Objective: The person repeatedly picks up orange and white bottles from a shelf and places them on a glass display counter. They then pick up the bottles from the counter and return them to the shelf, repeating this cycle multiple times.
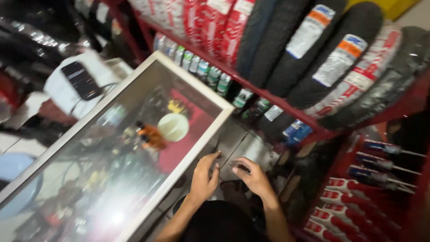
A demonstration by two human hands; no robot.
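Both bare hands low in frame, fingers spread, gripping nothing. Left hand (204, 179) pressed against the glass display case (134, 134) at its near corner; right hand (253, 177) just beside, hovering over the tiled floor (244, 145). Further right, wrapped tyres (340, 62) on a red rack (286, 105), hemming in the narrow gap.

white labels with orange or blue bands (341, 58) are wrapping the black tyres on the red shelf. small green-and-white cartons (204, 68) are lining its edge. red-and-white packs (341, 205) are hanging lower right. a dark phone screen (81, 79) is lying upper left.
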